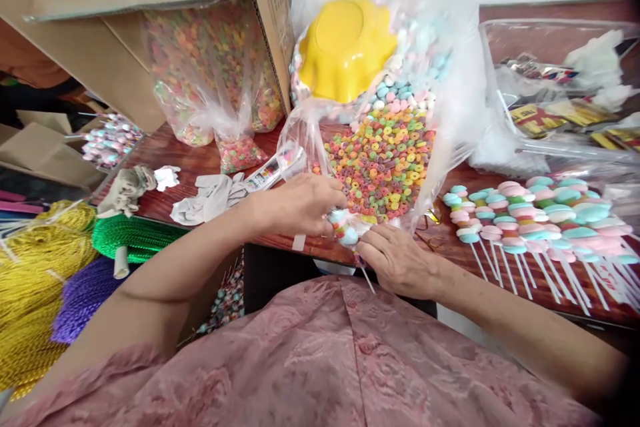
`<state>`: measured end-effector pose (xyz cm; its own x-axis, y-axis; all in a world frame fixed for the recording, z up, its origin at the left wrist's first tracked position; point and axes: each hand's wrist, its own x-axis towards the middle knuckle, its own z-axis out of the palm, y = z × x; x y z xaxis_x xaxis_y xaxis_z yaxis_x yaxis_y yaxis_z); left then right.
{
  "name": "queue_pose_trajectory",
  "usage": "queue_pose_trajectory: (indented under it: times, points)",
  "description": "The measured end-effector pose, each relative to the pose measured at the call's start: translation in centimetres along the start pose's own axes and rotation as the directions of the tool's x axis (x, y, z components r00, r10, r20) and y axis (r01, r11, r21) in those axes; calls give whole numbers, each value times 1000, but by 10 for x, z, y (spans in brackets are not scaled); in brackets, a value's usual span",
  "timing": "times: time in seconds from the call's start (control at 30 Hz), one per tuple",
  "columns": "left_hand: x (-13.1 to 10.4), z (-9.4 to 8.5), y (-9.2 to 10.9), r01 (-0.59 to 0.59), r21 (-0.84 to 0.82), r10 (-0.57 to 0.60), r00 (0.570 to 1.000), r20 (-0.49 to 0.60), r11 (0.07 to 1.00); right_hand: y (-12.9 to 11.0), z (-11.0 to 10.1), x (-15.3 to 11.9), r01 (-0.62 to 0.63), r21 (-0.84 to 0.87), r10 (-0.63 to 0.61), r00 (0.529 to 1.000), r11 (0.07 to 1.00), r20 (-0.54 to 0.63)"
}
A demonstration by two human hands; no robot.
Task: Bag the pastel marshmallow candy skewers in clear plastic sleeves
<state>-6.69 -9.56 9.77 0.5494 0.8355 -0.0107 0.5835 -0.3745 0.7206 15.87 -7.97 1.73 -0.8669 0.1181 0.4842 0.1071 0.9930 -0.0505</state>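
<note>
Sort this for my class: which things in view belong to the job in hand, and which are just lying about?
Seem to belong:
- candy stick, between left hand and right hand
- ring candies
- matching candy sticks on the right

Probably just lying about:
- crumpled grey cloth
- crumpled white paper
- purple cord bundle

A reddish table bears bagged ring candies; candy sticks; apparently gloves.

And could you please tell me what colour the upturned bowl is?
The bowl is bright yellow, shown best in the head view.
</note>
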Motion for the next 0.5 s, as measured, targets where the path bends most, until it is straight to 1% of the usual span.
queue_pose_trajectory:
  times: [0.03, 0.07, 0.1, 0.13, 0.17, 0.2, 0.23, 0.27, 0.3, 0.33, 0.37, 0.4, 0.43, 0.5]
  points:
    - [-6, 6, 15, -50, 97, 58, 995, -80, 994, 8, 1, 1, -19, 8, 19, 1000, 1000, -19]
    - [-11, 15, 28, -99, 179, 116, 989, -87, 979, 16, 2, 3, -57, 37, 59, 997, 998, -42]
    - [-16, 27, 35, -183, 230, 195, 980, -29, 956, 22, 1, 5, -113, 80, 118, 990, 990, -71]
    - [-18, 40, 36, -292, 248, 282, 956, 75, 924, 28, 0, 8, -179, 131, 193, 976, 975, -101]
    - [-19, 52, 32, -341, 260, 314, 939, 140, 903, 30, -3, 12, -247, 183, 272, 954, 951, -123]
    - [-18, 63, 22, -321, 259, 294, 946, 140, 911, 30, -7, 15, -312, 235, 349, 927, 921, -136]
    - [-16, 71, 8, -243, 228, 223, 968, 111, 943, 27, -10, 18, -358, 293, 411, 900, 886, -142]
    - [-13, 76, -6, -144, 148, 141, 990, 26, 979, 21, -12, 21, -386, 361, 457, 879, 849, -137]
    - [-9, 78, -19, -51, 26, 53, 992, -117, 998, 14, -13, 22, -400, 438, 489, 866, 805, -108]
    - [-7, 78, -30, 2, -114, -31, 967, -254, 993, 6, -11, 22, -407, 514, 508, 859, 755, -65]
    - [-5, 77, -36, 5, -237, -95, 925, -368, 972, 0, -6, 21, -411, 574, 516, 856, 708, -23]
    - [-3, 75, -38, -27, -311, -125, 880, -459, 950, -5, 0, 19, -420, 598, 519, 855, 683, 9]
    - [-3, 74, -38, -73, -330, -120, 842, -526, 941, -7, 7, 17, -429, 582, 521, 854, 690, 12]
    - [-5, 75, -33, -131, -272, -70, 780, -622, 953, -4, 21, 12, -441, 463, 520, 852, 769, -53]
